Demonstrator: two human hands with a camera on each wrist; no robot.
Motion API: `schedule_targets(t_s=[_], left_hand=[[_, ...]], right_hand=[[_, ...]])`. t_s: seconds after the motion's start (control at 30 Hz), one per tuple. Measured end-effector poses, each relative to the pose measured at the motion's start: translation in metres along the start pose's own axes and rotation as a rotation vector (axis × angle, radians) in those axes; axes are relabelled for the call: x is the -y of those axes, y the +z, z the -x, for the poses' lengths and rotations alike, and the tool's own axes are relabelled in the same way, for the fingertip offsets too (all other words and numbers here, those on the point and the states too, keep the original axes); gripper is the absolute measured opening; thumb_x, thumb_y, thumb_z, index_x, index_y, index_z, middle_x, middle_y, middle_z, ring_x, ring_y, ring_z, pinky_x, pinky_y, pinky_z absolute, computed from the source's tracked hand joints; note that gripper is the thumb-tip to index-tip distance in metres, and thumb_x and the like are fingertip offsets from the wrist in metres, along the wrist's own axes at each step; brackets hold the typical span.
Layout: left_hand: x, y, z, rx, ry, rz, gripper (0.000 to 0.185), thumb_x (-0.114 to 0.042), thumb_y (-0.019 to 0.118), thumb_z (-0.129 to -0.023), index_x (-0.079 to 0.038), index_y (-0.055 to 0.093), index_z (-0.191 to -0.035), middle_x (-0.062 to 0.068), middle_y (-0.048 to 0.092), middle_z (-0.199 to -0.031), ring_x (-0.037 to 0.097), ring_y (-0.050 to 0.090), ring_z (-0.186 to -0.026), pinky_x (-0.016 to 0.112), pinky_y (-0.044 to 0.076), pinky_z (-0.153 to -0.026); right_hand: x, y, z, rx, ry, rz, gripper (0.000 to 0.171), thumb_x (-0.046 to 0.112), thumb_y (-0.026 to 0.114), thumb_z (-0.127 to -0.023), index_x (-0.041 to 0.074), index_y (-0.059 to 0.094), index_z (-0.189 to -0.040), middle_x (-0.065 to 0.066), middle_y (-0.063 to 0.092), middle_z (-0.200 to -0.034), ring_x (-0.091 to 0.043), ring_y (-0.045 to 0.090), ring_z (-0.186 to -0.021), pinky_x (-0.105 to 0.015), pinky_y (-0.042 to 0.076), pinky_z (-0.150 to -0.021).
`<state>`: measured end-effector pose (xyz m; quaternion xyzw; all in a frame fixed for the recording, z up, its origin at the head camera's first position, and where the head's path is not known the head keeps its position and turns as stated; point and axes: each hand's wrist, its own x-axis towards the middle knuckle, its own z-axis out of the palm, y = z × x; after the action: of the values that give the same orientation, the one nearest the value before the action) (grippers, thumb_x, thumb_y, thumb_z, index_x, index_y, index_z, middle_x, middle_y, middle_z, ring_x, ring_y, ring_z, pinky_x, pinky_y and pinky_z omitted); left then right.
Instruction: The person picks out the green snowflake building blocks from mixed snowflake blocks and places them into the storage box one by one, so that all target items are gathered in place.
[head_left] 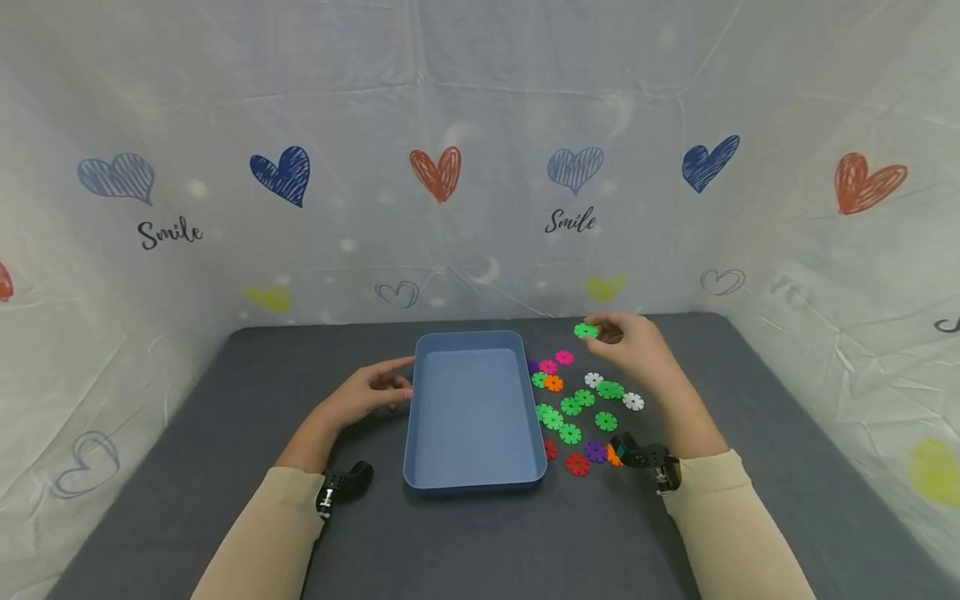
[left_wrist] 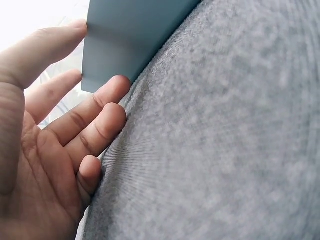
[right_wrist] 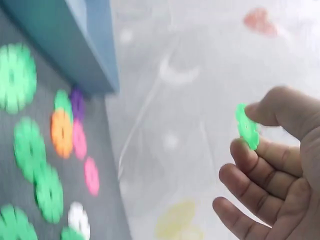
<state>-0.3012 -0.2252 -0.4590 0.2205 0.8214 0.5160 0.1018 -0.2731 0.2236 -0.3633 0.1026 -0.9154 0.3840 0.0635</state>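
Note:
My right hand (head_left: 633, 350) pinches a green notched disc (head_left: 586, 331) between thumb and fingers, raised over the far right of the table. The right wrist view shows the same green disc (right_wrist: 247, 126) held at its edge. A blue-grey tray (head_left: 474, 417) with nothing in it lies in front of me. At its left wall rests my left hand (head_left: 367, 392), thumb and forefinger touching the rim. In the left wrist view the other fingers (left_wrist: 111, 122) are loosely bent beside the tray wall (left_wrist: 130, 45).
Right of the tray lie several loose notched discs: green discs (head_left: 570, 433), a red disc (head_left: 577, 464), a purple disc (head_left: 596, 451), a white disc (head_left: 633, 402), an orange disc (head_left: 553, 383) and a pink disc (head_left: 565, 357). A printed curtain (head_left: 495, 108) hangs behind the grey table (head_left: 450, 550).

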Motion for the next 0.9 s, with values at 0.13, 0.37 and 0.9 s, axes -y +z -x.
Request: schedule_targets(t_s=[0.13, 0.37, 0.9], left_hand=[[0.0, 0.0, 0.0, 0.0, -0.002, -0.004, 0.065, -0.015, 0.072, -0.098, -0.002, 0.043, -0.155, 0.016, 0.069, -0.109, 0.026, 0.063, -0.084, 0.035, 0.052, -0.075], [0.0, 0.0, 0.001, -0.009, 0.011, -0.008, 0.064, -0.015, 0.072, -0.098, -0.003, 0.044, -0.155, 0.014, 0.069, -0.108, 0.026, 0.064, -0.087, 0.036, 0.053, -0.076], [-0.001, 0.0, 0.002, -0.003, -0.006, -0.014, 0.065, -0.016, 0.073, -0.098, -0.004, 0.044, -0.155, 0.015, 0.069, -0.109, 0.028, 0.063, -0.087, 0.038, 0.052, -0.078]], right_hand=[[0.023, 0.01, 0.005, -0.009, -0.039, -0.058, 0.039, 0.021, 0.073, -0.097, 0.007, 0.067, -0.133, -0.01, 0.069, -0.11, -0.028, 0.066, -0.101, -0.046, 0.054, -0.085], [0.058, 0.03, 0.02, -0.007, -0.081, -0.221, 0.039, 0.02, 0.077, -0.095, 0.009, 0.07, -0.132, -0.007, 0.069, -0.103, -0.023, 0.068, -0.093, -0.04, 0.055, -0.079], [0.093, 0.106, 0.043, 0.161, -0.152, -0.366, 0.034, 0.006, 0.075, -0.094, 0.007, 0.072, -0.128, 0.001, 0.071, -0.093, -0.029, 0.071, -0.09, -0.032, 0.055, -0.074]])
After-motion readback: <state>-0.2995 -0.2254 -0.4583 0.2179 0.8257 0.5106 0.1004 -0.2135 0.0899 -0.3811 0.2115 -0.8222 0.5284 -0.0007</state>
